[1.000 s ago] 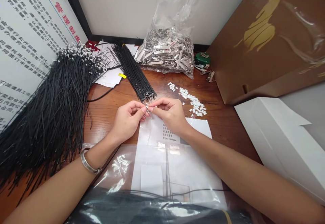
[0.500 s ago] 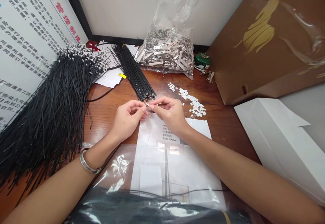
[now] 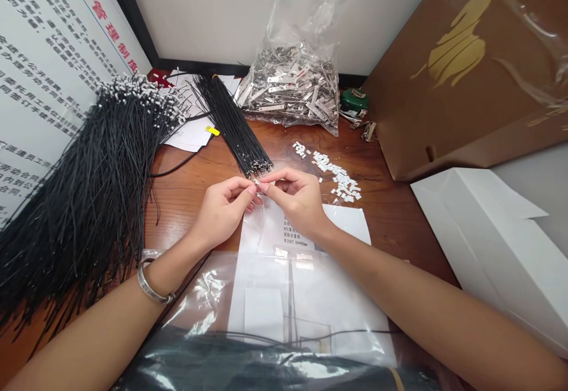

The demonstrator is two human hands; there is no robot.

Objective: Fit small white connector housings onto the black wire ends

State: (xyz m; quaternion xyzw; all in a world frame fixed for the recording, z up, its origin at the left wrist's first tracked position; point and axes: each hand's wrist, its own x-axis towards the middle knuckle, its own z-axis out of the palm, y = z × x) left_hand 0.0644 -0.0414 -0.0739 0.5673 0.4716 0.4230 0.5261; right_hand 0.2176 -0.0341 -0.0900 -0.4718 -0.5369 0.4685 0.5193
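My left hand (image 3: 227,210) and my right hand (image 3: 296,202) meet at the near end of a bundle of black wires (image 3: 235,128). Both are closed in a pinch, thumb against fingers, with fingertips almost touching. A tiny white piece (image 3: 257,183) shows between them, mostly covered by the fingers. Whether a wire is also in the left pinch is hidden. The bundle's near tips look bare and shiny, and a yellow band ties its far end. Just right of my right hand lie several loose small white connectors (image 3: 337,173).
A large heap of black wires with white ends (image 3: 97,178) fills the left side. At the back stand a clear bag of metal strips (image 3: 293,92) and a green tape measure (image 3: 354,102). A brown box (image 3: 412,113) stands right. Plastic-covered papers (image 3: 306,302) lie in front.
My hands keep the same pinch at the wire tips, with hardly any finger movement. The camera view has shifted slightly.
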